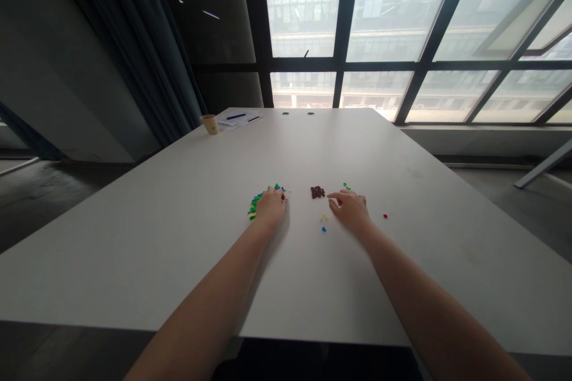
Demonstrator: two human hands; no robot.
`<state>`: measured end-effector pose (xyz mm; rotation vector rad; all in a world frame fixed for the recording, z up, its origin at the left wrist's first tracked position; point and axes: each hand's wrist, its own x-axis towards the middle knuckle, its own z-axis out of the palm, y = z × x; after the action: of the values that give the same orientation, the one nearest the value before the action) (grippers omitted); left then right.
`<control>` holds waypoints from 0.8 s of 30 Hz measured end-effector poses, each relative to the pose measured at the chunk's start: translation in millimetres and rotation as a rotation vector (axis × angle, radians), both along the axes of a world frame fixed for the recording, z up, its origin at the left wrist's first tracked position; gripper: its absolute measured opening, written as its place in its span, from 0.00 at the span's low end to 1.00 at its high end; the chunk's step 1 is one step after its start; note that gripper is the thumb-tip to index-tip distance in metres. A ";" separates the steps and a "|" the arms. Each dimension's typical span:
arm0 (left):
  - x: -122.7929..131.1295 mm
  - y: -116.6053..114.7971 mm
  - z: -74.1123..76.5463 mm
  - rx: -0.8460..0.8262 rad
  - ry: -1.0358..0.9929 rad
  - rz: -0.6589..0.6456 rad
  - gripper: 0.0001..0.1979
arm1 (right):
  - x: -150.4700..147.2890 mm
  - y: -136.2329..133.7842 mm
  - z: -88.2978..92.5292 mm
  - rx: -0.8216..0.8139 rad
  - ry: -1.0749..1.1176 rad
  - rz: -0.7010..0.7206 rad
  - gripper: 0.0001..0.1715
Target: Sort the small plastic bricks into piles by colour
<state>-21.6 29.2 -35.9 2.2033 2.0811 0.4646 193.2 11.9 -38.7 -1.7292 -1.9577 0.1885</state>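
Observation:
My left hand [270, 205] rests at the right edge of a pile of small green, blue and yellow plastic pieces [253, 207], hiding part of it. Its fingers are curled together, with a small dark brown piece [283, 196] at the tips. To the right lies a tight cluster of dark brown pieces [317, 191], flat on the table. Just right of this cluster is my right hand [351, 207], thumb and index finger apart, with nothing visible between them. Pale yellow pieces [324, 217] and a blue piece [324, 229] lie between the hands.
Small green pieces [347, 186] lie beyond my right hand, and a red piece [385, 216] to its right. On the white table's [187, 238] far left stand a paper cup [210, 124] and papers [230, 124] with a blue pen [236, 116]. Windows rise behind.

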 end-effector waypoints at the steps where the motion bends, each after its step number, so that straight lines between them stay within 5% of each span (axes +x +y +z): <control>1: 0.6 0.2 1.2 0.019 -0.045 -0.019 0.07 | 0.1 -0.4 1.1 0.009 0.008 -0.001 0.13; 6: 10.6 -6.4 13.0 0.049 -0.382 -0.208 0.06 | -1.6 -4.9 7.9 0.098 0.097 0.045 0.12; 11: 25.4 -16.6 18.8 0.001 -0.686 -0.402 0.08 | -6.4 -10.4 12.5 0.220 0.249 0.296 0.11; 24: 32.9 -23.0 20.5 -0.077 -0.896 -0.446 0.08 | -11.1 -11.8 8.1 0.327 0.330 0.366 0.06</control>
<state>11.3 6.2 -15.4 1.8054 1.0973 1.0408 182.1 0.0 -30.6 -1.0531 -1.9120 0.2481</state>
